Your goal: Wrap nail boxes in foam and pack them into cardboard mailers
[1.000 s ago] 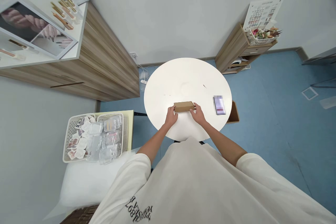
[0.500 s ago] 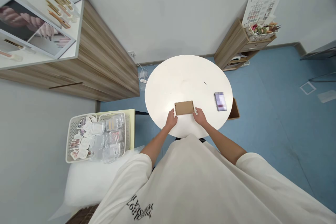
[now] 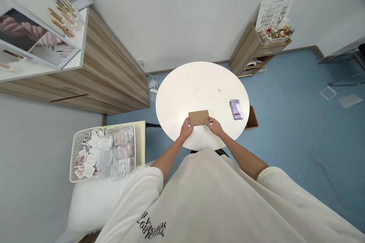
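At the near side of the desk [image 3: 196,78], holding a brown box [image 3: 199,118] by its ends, between left hand [image 3: 186,129] and right hand [image 3: 215,126].
Apparently at a steadying step, calling next for an even hold from both sides. Without readable label on the brown box; on the shirt [image 3: 205,190], printed "897" and "SEA B".
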Available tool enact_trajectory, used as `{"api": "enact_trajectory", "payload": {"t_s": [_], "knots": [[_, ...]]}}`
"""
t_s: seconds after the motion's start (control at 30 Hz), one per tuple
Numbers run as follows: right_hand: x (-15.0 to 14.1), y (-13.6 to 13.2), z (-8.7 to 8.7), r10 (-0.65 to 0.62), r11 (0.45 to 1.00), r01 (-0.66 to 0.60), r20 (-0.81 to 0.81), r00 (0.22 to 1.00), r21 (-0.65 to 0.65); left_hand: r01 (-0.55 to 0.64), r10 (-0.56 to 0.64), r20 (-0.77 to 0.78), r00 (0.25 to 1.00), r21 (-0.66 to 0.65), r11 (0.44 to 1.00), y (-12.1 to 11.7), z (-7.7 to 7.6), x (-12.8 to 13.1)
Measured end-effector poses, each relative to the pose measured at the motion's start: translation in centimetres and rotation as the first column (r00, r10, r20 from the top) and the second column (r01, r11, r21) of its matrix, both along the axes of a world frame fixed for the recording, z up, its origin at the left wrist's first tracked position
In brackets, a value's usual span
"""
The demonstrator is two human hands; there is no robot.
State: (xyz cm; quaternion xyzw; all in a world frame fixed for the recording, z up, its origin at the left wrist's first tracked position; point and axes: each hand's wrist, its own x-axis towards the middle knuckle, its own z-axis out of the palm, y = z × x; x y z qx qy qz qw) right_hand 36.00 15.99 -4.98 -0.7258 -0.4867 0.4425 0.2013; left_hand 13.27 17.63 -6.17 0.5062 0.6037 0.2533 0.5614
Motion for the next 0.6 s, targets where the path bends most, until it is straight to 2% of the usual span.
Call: {"api": "enact_trajectory", "payload": {"t_s": [0.13, 0.27, 0.43, 0.6], "knots": [[1.8, 0.4, 0.5, -0.066, 0.992, 0.072, -0.054, 0.996, 0.099, -0.030, 0.030, 0.015, 0.999, 0.032, 0.999, 0.6, 1.5, 1.9], [5.1, 0.8, 1.3, -0.130, 0.969, 0.148, -0.102, 0.986, 0.199, -0.018, 0.017, 0.015, 1.000, 0.091, 0.996, 1.5, 2.8, 5.6], [11.1, 0.5, 2.2, -0.191, 0.937, 0.219, -0.127, 0.973, 0.271, 0.026, -0.027, 0.008, 1.000, 0.126, 0.992, 2.0, 3.8, 12.1], [18.5, -0.7, 2.6, -0.258, 0.900, 0.271, -0.086, 0.962, 0.342, 0.095, -0.097, 0.002, 0.995, 0.155, 0.983, 1.6, 4.5, 19.8]]}}
